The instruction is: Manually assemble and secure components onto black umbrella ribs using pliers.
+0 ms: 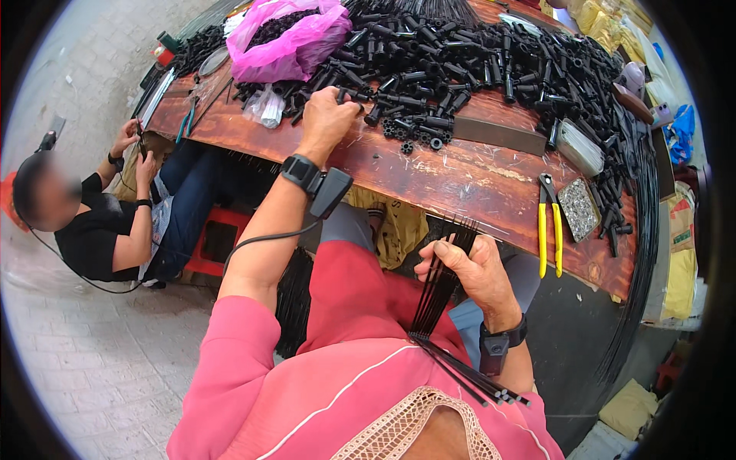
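- The red-brown, scratched wooden table (491,180) has its near edge sloping down to the right, just ahead of the person's lap
- Along that edge, a strip of bare wood shows between the left hand (326,123) and the yellow-handled metal pliers (550,222), whose handle ends reach the edge
- Behind the strip, a straight grey-brown bar (498,136) and a heap of black tubular pieces (460,57) bound the room; a bright pink plastic bag (284,42) sits beyond the left hand
- Left hand: fingers curled downward at the heap's near side, touching black pieces; cannot tell whether it grips one
- Right hand (481,274): closed around a bundle of thin black rods (438,295), thumb across them
- The bundle stands slanted over the lap, its upper tips near the table edge, more rods angling down against the pink top (353,383)
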Action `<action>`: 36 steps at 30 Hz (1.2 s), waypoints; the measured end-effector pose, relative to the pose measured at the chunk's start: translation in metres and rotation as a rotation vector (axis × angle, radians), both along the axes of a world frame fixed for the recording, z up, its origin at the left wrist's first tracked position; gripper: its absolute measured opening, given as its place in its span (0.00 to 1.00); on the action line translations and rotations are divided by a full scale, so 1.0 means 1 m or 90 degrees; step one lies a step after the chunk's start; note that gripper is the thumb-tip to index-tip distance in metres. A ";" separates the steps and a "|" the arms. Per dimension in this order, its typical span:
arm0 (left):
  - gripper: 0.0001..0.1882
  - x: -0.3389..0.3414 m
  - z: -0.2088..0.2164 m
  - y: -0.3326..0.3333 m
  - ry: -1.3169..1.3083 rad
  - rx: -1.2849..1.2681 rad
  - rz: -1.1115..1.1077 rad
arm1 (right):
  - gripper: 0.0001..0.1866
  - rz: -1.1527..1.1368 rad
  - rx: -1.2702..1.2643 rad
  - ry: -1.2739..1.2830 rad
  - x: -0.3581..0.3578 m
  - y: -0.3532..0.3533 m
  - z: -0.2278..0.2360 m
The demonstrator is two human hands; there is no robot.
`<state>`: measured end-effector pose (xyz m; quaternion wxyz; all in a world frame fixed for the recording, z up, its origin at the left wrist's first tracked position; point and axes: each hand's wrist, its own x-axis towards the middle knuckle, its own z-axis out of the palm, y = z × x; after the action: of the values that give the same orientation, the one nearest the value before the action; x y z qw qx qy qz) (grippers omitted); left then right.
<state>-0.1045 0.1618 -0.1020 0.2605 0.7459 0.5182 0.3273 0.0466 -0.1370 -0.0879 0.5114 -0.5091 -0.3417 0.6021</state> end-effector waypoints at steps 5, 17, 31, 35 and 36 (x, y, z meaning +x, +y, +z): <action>0.15 0.010 -0.004 -0.002 0.202 0.092 0.050 | 0.13 0.015 0.023 -0.056 0.001 0.001 0.000; 0.11 -0.011 0.002 -0.023 -0.037 0.046 -0.015 | 0.15 0.027 0.066 -0.056 0.001 -0.007 -0.001; 0.11 -0.004 -0.003 -0.162 -0.600 -0.688 -0.331 | 0.15 0.006 0.054 0.103 -0.006 0.002 -0.003; 0.11 0.003 -0.002 -0.163 -0.646 -0.713 -0.378 | 0.15 0.036 0.043 0.110 0.000 0.003 -0.012; 0.11 0.002 -0.003 -0.162 -0.647 -0.715 -0.373 | 0.15 0.038 0.039 0.112 -0.001 0.003 -0.012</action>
<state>-0.1020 -0.0006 -0.1047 0.8746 0.3695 0.2070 0.2360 0.0458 -0.1340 -0.1000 0.5365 -0.4279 -0.3292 0.6486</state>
